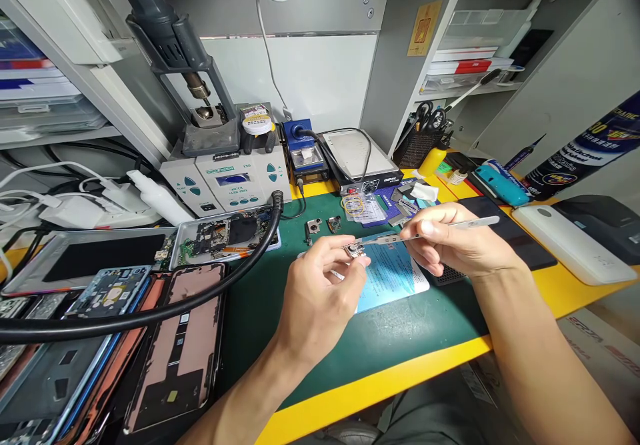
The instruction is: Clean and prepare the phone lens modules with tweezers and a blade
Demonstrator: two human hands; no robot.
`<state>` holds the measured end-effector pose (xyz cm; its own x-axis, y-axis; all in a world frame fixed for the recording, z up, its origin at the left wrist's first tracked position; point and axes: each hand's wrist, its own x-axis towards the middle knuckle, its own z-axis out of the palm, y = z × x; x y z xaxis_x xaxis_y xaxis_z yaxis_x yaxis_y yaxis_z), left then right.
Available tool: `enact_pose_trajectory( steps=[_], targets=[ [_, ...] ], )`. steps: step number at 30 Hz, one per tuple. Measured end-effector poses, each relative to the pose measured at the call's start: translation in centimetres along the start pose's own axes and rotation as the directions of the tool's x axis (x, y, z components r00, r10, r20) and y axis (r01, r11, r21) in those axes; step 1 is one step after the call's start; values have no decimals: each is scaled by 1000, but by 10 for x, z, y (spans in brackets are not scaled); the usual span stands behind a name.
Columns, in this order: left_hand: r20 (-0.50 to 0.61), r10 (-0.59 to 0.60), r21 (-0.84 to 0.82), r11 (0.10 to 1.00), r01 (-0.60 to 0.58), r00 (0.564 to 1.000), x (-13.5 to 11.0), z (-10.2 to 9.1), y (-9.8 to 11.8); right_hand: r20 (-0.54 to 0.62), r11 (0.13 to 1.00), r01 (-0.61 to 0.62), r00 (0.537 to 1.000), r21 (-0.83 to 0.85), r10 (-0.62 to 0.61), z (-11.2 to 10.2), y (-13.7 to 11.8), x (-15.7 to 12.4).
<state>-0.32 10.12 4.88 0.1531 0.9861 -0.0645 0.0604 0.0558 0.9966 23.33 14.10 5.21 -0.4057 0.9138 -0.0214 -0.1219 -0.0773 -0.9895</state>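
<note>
Left hand, frame centre, thumb and fingertips pinched on small silver metal phone part, held just above pale blue rectangular card

Right hand just right of it, closed in pen grip on slim silver steel tweezers

Tweezers' long axis near level: rear end toward right of frame, tips pointing left at part's upper edge; touching or just apart, cannot tell

Part lies left of right hand, between both hands

Card flat on green-matted, yellow-edged counter
</note>
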Motion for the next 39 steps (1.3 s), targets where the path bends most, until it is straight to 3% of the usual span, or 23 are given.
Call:
enact_pose_trajectory(
  steps=[9,24,30,39],
  targets=[
    [-9,5,-12,1000,-5,1000,-2,0,0,80,999,26,996,38,-29,-2,0,0],
    [-8,31,-20,999,-32,999,-3,0,0,-78,988,-59,994,142,71,-4,-1,3],
    [-20,39,-19,999,-40,999,-2,0,0,-185,988,-33,981,153,62,-2,-2,5],
    [1,55,-31,998,-55,998,-2,0,0,-169,978,-14,984,209,50,-5,-2,5]
  ],
)
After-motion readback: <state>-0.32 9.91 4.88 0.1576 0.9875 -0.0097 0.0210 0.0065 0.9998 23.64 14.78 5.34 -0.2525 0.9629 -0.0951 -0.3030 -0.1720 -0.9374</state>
